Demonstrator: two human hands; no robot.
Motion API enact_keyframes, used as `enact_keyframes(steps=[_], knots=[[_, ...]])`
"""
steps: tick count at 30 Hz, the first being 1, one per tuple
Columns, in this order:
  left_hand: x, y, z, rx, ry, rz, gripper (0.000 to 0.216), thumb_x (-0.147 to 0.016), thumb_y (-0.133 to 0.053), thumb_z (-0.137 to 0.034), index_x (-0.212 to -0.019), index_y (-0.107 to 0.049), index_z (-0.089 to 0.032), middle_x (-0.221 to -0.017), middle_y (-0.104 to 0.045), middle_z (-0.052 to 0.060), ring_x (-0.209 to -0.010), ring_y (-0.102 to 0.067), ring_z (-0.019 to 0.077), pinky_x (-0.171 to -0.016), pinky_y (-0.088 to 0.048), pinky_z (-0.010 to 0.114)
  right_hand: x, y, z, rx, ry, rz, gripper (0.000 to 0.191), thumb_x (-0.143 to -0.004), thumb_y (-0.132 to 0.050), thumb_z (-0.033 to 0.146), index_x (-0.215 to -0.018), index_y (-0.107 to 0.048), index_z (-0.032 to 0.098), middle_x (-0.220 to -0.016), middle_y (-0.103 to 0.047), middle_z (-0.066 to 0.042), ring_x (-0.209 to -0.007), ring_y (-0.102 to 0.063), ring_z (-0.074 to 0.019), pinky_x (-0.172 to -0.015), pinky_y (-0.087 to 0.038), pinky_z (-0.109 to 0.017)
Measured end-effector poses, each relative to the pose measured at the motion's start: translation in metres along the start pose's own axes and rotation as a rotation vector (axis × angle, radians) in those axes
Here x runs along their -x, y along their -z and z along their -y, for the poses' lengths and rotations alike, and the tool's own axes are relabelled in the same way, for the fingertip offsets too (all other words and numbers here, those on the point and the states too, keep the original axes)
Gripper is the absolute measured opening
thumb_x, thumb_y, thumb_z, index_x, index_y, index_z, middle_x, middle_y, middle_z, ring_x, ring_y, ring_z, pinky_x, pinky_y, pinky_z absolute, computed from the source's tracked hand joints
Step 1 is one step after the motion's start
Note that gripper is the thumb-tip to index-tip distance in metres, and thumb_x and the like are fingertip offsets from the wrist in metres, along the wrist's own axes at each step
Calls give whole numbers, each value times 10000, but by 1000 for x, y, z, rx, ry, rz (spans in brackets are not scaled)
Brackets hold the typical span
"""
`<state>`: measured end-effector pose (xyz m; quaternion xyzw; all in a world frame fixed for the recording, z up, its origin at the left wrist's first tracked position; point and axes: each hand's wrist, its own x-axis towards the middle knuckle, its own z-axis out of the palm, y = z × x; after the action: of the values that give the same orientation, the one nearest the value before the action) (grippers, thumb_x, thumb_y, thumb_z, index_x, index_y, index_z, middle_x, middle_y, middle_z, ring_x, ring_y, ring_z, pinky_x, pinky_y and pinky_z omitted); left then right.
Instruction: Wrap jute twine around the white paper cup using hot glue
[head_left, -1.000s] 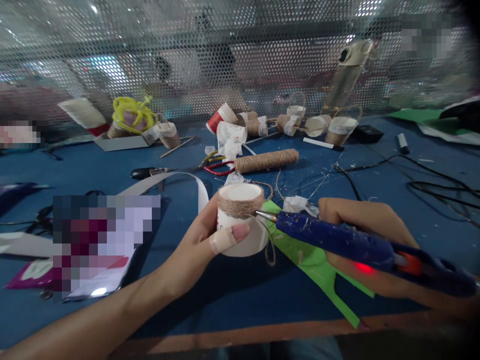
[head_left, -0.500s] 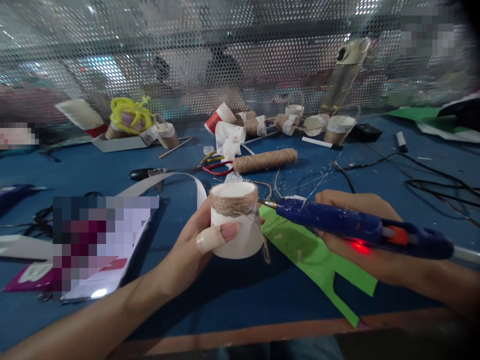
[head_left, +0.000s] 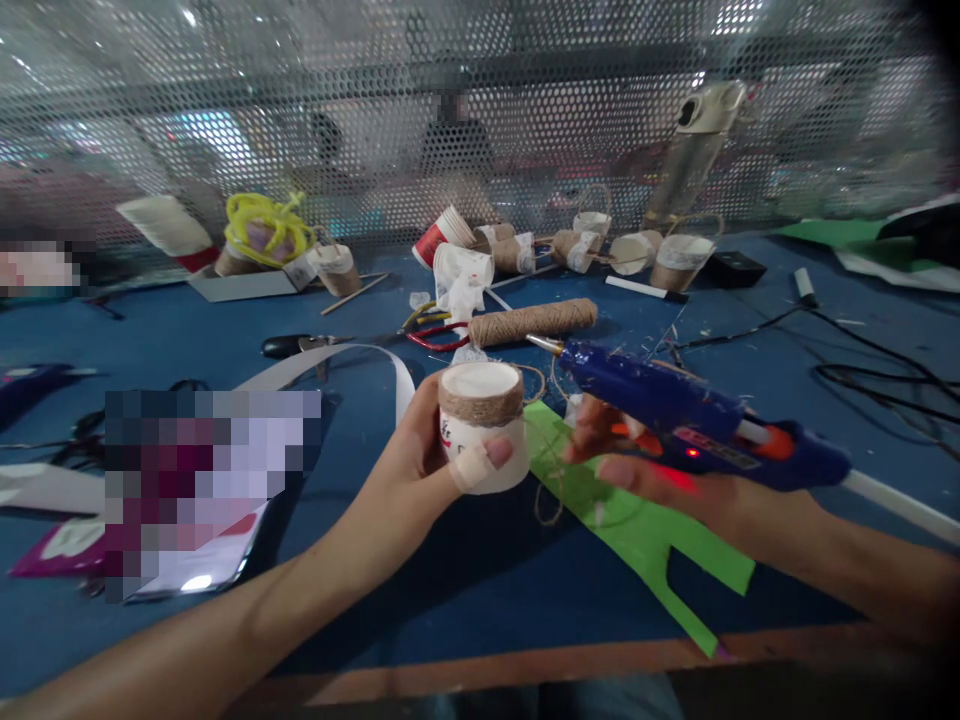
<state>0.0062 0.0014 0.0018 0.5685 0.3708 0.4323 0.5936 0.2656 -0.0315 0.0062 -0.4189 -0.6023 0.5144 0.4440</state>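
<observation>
The little white cup [head_left: 482, 428] sits up off the blue table [head_left: 750, 340], upright in the left hand [head_left: 420, 470], which is wrapped around its lower half with a bandaged thumb across the front. A band of brown twine [head_left: 481, 405] already circles the rim, and a loose tail of it dangles down by the green paper [head_left: 637, 530] underneath.

The right hand [head_left: 660, 475] is closed around a blue glue gun [head_left: 675, 410], fingers under the body, nozzle tilted up and clear of the cup, near the twine spool [head_left: 534, 322].

Risk-wise, I'd say the hot tip is the big one: it's close to the left fingers and that thumb, so one sloppy swing means a burn. Glue could also drip from the raised nozzle onto the green paper or the loose tail. The gun's cord trails off right, so a snag could jerk it.
</observation>
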Motion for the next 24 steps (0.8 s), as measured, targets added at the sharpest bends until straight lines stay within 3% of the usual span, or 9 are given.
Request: enact_keyframes(steps=[3, 4, 8, 11, 16, 20, 24], knots=[[0, -4, -2, -54, -28, -9, 606, -851, -921, -399, -1346, -602, -254, -1286, -760, 52, -1197, -716, 256, -1006, -587, 320, 3, -10, -5, -100, -3, 100, 428, -870, -874, 193, -1225, -697, 353, -1133, -858, 28, -1070, -827, -192, -931, -679, -324], [0, -6, -3, -82, -27, -8, 619, -840, -929, -389, -1338, -592, -247, -1279, -757, 58, -1202, -715, 261, -1011, -587, 323, 4, -13, -5, -125, -29, 86, 411, -876, -871, 204, -1219, -692, 343, -1095, -864, 23, -1057, -830, -194, -953, -678, -335], [1, -9, -5, -150, -35, -12, 616, -833, -921, -380, -1317, -567, -240, -1303, -737, 73, -1231, -706, 282, -1015, -590, 332, 8, -21, -4, -83, -112, -79, 400, -848, -909, 261, -1178, -691, 321, -821, -817, 53, -782, -814, -176, -816, -698, -325], [2, -9, -5, -149, -25, 4, 598, -850, -901, -393, -1318, -561, -242, -1253, -737, 65, -1183, -718, 273, -994, -600, 337, 6, -20, 0, -6, -78, -172, 308, -845, -911, 259, -1084, -721, 305, -756, -760, 68, -674, -763, -145, -670, -665, -268], [4, -9, -6, -131, 12, 72, 572, -862, -897, -395, -1317, -581, -249, -1238, -743, 59, -1171, -717, 271, -994, -596, 338, 1, -15, 5, 145, 23, -210, 130, -885, -865, 267, -954, -757, 294, -807, -753, 39, -683, -715, -135, -574, -594, -232], [3, -9, -8, -106, 37, 61, 577, -838, -916, -375, -1301, -592, -253, -1287, -745, 68, -1220, -703, 293, -1019, -578, 345, 0, -13, 5, 84, -39, -159, 280, -789, -938, 224, -988, -762, 311, -844, -773, 48, -655, -715, -138, -541, -593, -235], [2, -8, -9, -89, 49, 34, 594, -808, -934, -374, -1283, -605, -241, -1288, -757, 82, -1224, -707, 321, -1008, -584, 362, 2, -12, 3, 26, -39, -137, 354, -766, -957, 218, -1053, -777, 323, -981, -818, 17, -823, -788, -197, -637, -660, -279]])
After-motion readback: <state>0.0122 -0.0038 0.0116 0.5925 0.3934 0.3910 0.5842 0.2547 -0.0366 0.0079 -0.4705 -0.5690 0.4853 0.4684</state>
